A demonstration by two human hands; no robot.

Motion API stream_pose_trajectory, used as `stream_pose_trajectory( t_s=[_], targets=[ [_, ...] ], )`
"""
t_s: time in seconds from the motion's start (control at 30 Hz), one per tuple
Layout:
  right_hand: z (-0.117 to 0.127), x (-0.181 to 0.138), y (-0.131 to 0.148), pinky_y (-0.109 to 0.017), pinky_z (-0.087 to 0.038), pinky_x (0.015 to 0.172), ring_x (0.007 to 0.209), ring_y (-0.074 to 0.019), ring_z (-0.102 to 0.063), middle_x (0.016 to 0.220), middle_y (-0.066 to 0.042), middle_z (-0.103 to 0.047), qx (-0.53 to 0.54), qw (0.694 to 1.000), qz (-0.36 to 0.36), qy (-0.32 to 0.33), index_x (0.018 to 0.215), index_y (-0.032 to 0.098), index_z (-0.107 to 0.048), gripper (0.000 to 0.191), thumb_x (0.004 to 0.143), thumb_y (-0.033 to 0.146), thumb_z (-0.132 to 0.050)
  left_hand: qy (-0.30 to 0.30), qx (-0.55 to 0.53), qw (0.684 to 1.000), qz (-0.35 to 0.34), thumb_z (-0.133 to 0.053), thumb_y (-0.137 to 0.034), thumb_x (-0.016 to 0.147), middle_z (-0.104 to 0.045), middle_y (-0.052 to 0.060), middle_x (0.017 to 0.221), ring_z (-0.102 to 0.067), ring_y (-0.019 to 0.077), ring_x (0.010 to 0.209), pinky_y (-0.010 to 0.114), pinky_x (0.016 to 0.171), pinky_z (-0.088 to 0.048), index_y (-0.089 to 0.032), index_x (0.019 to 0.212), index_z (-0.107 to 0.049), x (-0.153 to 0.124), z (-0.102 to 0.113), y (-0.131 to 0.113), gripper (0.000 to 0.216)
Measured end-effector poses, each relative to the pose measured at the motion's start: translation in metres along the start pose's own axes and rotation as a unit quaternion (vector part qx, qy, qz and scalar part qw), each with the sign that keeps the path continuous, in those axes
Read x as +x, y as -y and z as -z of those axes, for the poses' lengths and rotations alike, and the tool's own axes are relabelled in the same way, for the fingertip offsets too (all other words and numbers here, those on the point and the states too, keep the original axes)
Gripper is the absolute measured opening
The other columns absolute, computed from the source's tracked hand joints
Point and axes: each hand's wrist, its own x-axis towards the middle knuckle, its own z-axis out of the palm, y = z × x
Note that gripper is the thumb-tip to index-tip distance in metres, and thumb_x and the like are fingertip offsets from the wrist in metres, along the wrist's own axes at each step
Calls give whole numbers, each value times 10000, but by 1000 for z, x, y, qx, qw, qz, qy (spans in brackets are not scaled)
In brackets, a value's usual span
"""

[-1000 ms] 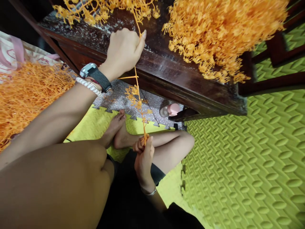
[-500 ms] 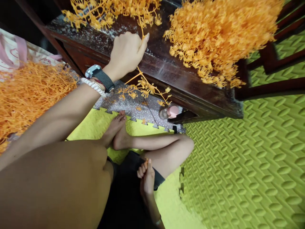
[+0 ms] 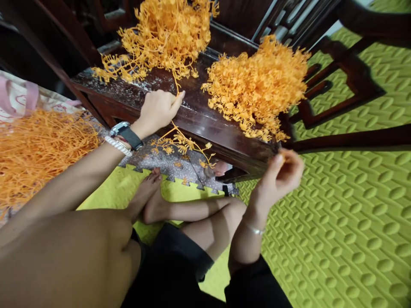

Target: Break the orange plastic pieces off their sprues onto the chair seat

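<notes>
My left hand (image 3: 158, 110) rests at the edge of a dark wooden table (image 3: 205, 124) and pinches the stem of an orange plastic sprig (image 3: 180, 143) that dangles below the table edge. My right hand (image 3: 281, 173) is raised near the table's right corner, fingers pinched on a small orange piece; the hand is blurred. A dense heap of small orange pieces (image 3: 257, 87) lies on the table just above my right hand. A looser pile of orange branched sprigs (image 3: 160, 38) lies behind my left hand.
A heap of bare orange stems (image 3: 41, 149) lies on the floor at left. Green foam mats (image 3: 346, 222) cover the floor at right. A small pink-capped bottle (image 3: 220, 167) sits under the table. Dark chair legs (image 3: 346, 90) stand at right. My crossed legs fill the foreground.
My right hand let the sprig's lower end go, dropped to my lap, then rose to the table's right corner with a small piece. The freed sprig hangs from my left hand.
</notes>
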Motion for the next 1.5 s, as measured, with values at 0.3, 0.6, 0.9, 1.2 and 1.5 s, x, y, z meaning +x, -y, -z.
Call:
stream_pose_trajectory(
  t_s=[0.3,0.6,0.9,1.2,1.5],
  targets=[
    [-61,75,-43,-589,-256,952,1126,-342,-433,1070,-131,-562,-298,944,-18,144,967,151,-649,533,677,596,-681,-32,-25,999,1,-132,-542,925,-581,97,587,-592,250,720,366,681,-339,-203,696,-662,2,-5,0,670],
    [-46,-36,28,-370,-415,762,705,-175,-497,698,-4,-446,-26,993,-39,-110,704,231,-451,362,952,469,-337,-15,-44,999,-2,-114,-586,919,-593,122,591,-595,275,749,376,645,-336,-204,699,-673,2,-5,2,712],
    [-61,-168,14,-241,-359,603,581,-102,-383,647,55,-412,250,844,-460,115,1001,195,-597,343,777,451,-636,-28,-39,999,-4,-131,-571,927,-624,125,626,-607,272,756,378,627,-329,-211,736,-693,1,-7,3,694],
    [-79,-115,11,-222,-353,513,546,-94,-398,651,34,-488,385,781,-445,209,871,223,-646,183,783,383,-651,-20,-37,999,6,-89,-595,918,-634,135,661,-605,279,755,384,633,-317,-199,728,-677,-1,-4,0,734],
    [-54,-244,-10,-226,-316,458,455,-104,-404,464,34,-488,224,771,-463,374,661,162,-672,368,747,517,-624,15,-1,1000,17,32,-631,861,-685,172,814,-574,279,719,413,633,-232,-199,852,-726,0,2,-2,872]
  ],
)
